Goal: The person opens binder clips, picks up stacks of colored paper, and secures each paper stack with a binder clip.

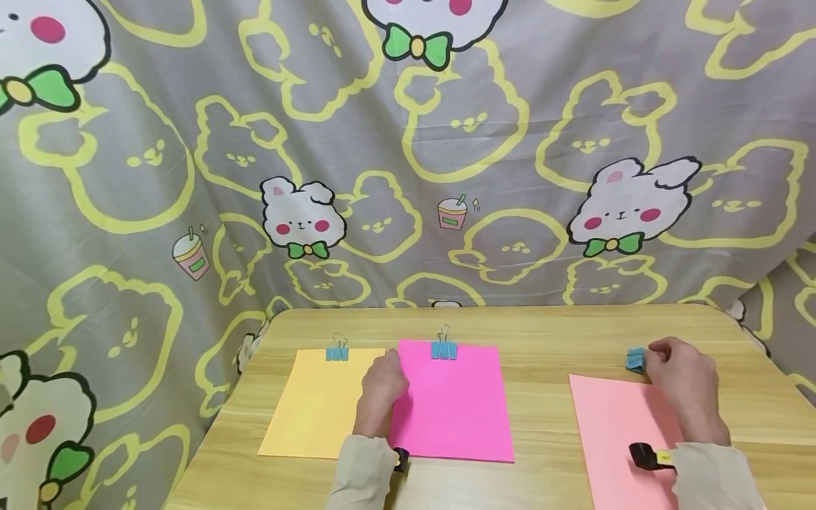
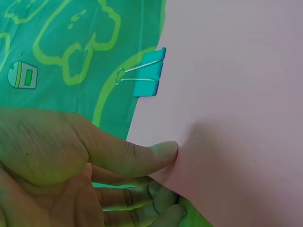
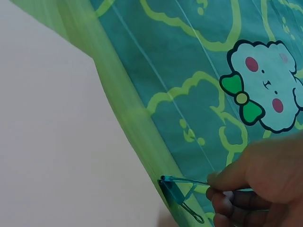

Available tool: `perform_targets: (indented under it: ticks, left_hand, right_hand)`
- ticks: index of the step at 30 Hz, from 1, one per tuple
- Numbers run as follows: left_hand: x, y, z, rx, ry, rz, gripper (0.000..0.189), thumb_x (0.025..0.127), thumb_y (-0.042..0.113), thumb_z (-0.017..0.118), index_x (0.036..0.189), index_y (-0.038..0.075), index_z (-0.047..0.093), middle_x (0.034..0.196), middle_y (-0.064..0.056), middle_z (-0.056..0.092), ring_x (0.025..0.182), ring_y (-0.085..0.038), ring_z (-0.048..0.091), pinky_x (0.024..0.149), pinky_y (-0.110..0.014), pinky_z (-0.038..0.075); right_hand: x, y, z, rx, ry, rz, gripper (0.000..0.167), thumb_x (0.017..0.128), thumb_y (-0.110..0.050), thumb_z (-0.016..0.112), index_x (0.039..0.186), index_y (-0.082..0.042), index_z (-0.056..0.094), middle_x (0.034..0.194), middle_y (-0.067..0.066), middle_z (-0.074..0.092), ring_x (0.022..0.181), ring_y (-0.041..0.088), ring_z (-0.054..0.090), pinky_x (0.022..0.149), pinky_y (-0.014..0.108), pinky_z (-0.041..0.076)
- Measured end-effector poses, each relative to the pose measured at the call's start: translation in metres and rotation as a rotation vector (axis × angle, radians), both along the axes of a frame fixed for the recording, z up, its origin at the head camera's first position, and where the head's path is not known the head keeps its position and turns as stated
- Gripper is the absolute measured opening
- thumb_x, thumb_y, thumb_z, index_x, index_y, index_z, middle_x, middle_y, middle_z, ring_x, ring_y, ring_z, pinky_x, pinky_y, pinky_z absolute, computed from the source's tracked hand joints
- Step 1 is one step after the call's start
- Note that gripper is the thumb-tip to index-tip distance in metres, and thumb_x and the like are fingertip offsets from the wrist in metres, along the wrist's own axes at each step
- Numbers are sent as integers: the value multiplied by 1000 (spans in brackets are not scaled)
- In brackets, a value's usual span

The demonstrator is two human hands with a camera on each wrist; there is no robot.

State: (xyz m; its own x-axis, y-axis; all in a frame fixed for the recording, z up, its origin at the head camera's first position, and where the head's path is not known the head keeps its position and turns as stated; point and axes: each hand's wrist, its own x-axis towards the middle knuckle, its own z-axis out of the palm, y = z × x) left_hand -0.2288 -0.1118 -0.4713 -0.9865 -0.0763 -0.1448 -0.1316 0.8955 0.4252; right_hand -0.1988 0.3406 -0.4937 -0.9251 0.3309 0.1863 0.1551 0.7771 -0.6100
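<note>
Blue binder clip (image 1: 635, 360), one of three in the head view, sits at the right hand's (image 1: 685, 382) fingertips, just beyond one pink sheet (image 1: 621, 432). Left of the left hand's (image 1: 382, 388) fingers, a second clip (image 1: 336, 353) tops one yellow sheet (image 1: 312, 404); right of them, a third clip (image 1: 443, 350) tops one magenta sheet (image 1: 452, 411).

Left wrist view: thumb and fingers clamp one paper corner, one clip past the thumb.

Right wrist view: thumb and fingers pinch one clip's wire handle.
</note>
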Motion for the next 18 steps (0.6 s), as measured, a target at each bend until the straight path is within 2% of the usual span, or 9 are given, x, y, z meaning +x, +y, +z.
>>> perform_targets:
  ticks: [5,10,11,15,17,18]
  left_hand:
    - [0,2,0,9,12,15,26,84,-8,70,109,-8,64,80,-16,59,69,-27,57,62,-41,51]
    - [1,2,2,-1,26,21,23,80,-6,76,101,-7,65,79,-14,60,68,-26,57,61,-39,52]
    - [2,3,4,-6,41,15,26,81,-4,78,104,-7,66,81,-14,61,69,-25,56,62,-38,52]
    - [8,15,17,9,127,-53,25,86,4,80,105,-8,70,95,-18,62,78,-27,58,68,-40,54]
    - [13,25,22,51,163,-116,26,89,5,78,110,-9,70,104,-20,62,87,-29,60,73,-42,56]
    - [16,31,24,72,174,-158,24,90,5,78,108,-10,71,107,-22,62,91,-32,62,75,-44,57]
  right_hand:
    - [2,2,2,-24,-12,-2,29,98,-11,64,116,12,63,92,24,66,80,36,58,61,36,41]
    - [9,10,12,-32,5,43,23,97,-12,67,109,8,65,89,18,67,75,29,59,58,31,43]
    - [11,13,15,-35,11,48,23,97,-13,67,108,7,65,89,17,67,75,27,59,58,31,44]
    - [20,22,29,-47,26,32,27,99,-19,66,108,6,64,93,18,66,77,25,58,57,29,44]
    - [24,26,35,-44,50,15,28,100,-21,65,110,6,64,97,21,66,82,27,57,59,30,42]
    - [27,27,38,-43,62,4,29,101,-22,65,111,6,63,99,23,65,85,31,56,62,31,41]
